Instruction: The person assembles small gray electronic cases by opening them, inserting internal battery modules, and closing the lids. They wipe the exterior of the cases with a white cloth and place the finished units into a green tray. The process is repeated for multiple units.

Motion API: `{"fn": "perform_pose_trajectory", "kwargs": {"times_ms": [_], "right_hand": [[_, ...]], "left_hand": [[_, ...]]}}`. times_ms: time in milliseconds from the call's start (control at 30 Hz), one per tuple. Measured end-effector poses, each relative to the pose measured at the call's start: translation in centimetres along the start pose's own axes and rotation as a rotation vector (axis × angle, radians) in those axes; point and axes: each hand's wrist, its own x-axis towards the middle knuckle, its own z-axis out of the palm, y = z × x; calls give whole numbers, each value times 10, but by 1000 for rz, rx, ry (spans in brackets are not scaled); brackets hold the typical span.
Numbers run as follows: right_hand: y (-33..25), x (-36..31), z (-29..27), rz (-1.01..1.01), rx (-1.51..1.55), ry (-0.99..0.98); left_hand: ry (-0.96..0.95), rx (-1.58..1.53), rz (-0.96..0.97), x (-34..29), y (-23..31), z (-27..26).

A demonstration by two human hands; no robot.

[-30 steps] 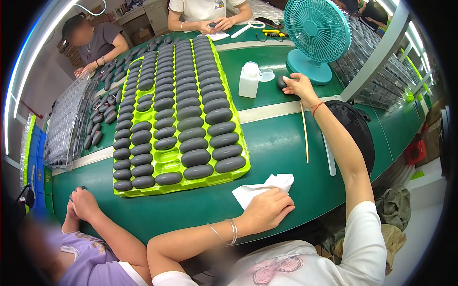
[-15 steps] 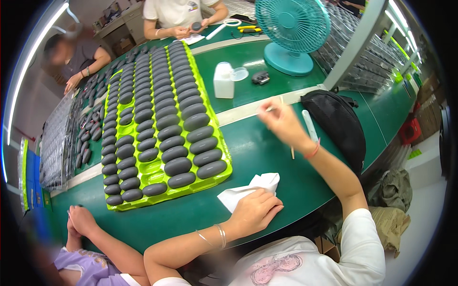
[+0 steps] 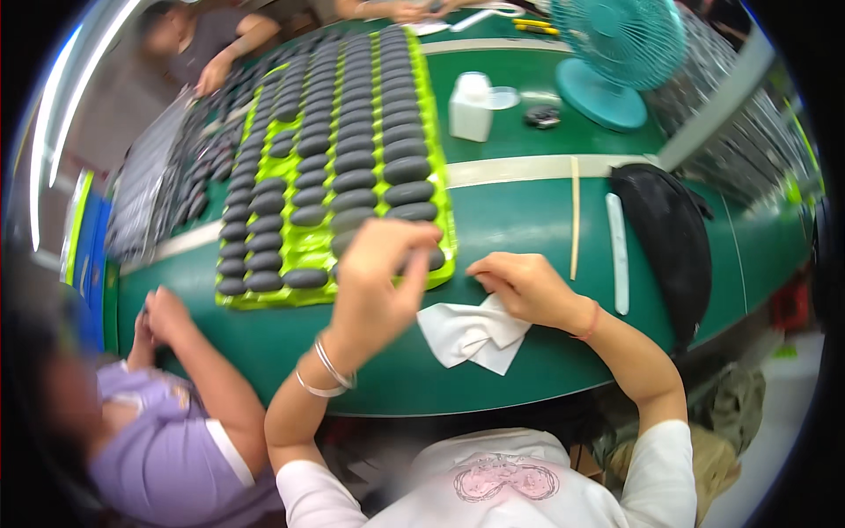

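My left hand, smeared by motion, hangs over the near right corner of a lime-green tray. Its thumb and index finger are apart beside a dark grey oval piece, and grey shows in the gap between them. My right hand rests low over the table with its fingers curled together; what they hold, if anything, is hidden. A crumpled white cloth lies against the underside of that hand. Rows of similar grey ovals fill most of the tray, with several bare hollows near its front.
A thin wooden stick, a pale flat tool and a black bag lie at the right. Beyond stand a white bottle and a teal fan. A co-worker in purple sits close on my left.
My left hand has left the cloth and moved up and forward over the tray. My right hand has come down and inward to the cloth. The whole view has shifted.
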Motion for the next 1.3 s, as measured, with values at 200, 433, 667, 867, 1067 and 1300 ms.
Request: {"fn": "perform_pose_trajectory", "kwargs": {"times_ms": [200, 433, 667, 867, 1067, 1300], "right_hand": [[-7, 3, 4, -42, 27, -21], [-8, 1, -3, -15, 23, -26], [-7, 2, -3, -16, 30, -58], [-6, 2, -2, -15, 15, -63], [-6, 4, 2, -23, 53, -55], [0, 7, -6, 23, 97, -90]], "left_hand": [[228, 581, -390, -25, -85, -95], [332, 644, -552, -31, -87, -127], [377, 685, -557, -29, -98, -128], [534, 768, -715, -8, -140, -165], [279, 1023, -911, -31, -247, -219], [24, 916, -694, -31, -335, -232]]}}
